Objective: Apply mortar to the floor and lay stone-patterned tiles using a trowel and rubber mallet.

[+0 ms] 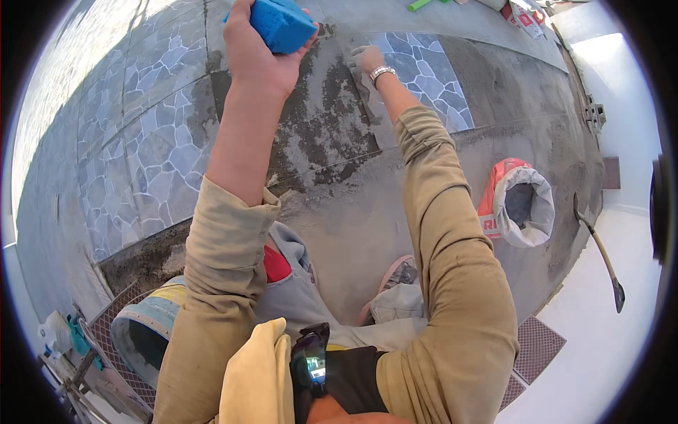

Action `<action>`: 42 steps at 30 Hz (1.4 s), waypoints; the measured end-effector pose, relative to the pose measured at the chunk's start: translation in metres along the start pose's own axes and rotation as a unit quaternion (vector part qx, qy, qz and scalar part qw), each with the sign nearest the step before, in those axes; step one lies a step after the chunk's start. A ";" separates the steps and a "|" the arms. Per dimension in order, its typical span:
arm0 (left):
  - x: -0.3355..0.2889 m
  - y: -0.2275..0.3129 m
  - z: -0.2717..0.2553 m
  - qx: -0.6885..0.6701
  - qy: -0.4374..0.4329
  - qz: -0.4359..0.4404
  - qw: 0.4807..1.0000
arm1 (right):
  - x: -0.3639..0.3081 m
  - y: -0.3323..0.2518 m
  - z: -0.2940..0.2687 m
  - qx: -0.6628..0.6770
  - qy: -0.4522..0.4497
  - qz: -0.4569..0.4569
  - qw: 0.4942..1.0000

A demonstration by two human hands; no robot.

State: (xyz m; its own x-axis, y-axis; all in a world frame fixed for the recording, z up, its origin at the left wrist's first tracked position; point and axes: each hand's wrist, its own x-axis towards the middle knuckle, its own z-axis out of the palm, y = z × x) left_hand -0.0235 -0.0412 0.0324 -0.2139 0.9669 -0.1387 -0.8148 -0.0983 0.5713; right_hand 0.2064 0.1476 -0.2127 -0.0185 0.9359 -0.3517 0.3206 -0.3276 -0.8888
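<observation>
My left hand (258,60) is raised at the top of the head view, wrapped round a blue sponge (281,27). To its right, my right hand (366,61), dusted grey and with a metal-banded watch (382,73) at the wrist, reaches down to the left side of a stone-patterned floor tile (424,78). Its fingers point left and seem to lie on the greyish, smeared strip there; their tips are hard to make out. Between the two arms is a dark patch of mortar (321,120) with pale powder scattered on it.
Laid stone-patterned tiles (159,148) cover the left. At right stand an open red-and-white sack (526,205) and a long-handled tool (600,247) by the white wall. A bucket (152,328) lies near my left elbow. A green object (419,4) and another bag (522,15) are far off.
</observation>
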 end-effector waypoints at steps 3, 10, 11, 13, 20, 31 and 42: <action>0.001 0.020 -0.034 0.037 0.029 0.027 0.999 | -0.076 -0.005 0.013 -0.425 -0.131 -0.109 0.889; 0.024 -0.028 -0.013 0.065 -0.027 -0.049 0.996 | -0.275 0.119 -0.216 -0.619 -0.166 0.000 0.768; 0.019 -0.026 -0.009 0.065 -0.001 -0.062 0.996 | -0.308 0.126 -0.219 -0.610 -0.161 0.018 0.776; 0.047 -0.015 -0.038 0.090 -0.025 -0.072 0.993 | -0.387 0.136 -0.219 -0.556 0.008 0.121 0.823; 0.082 -0.034 -0.088 0.184 0.024 -0.049 0.981 | -0.606 0.327 -0.311 -0.389 0.288 0.471 0.737; -0.058 0.003 0.023 0.226 0.211 0.147 0.940 | -0.685 0.366 -0.241 -0.189 0.435 0.297 0.829; -0.049 0.011 0.034 0.085 0.063 0.175 0.979 | -0.406 0.169 -0.240 -0.256 0.101 0.040 0.961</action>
State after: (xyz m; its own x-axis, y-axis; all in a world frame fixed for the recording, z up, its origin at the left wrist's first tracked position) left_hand -0.0040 -0.0818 0.0730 -0.5373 0.8434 -0.0032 -0.5806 -0.3671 0.7267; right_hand 0.4957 -0.2566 -0.1493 0.1938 0.9333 -0.3024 0.7379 -0.3418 -0.5820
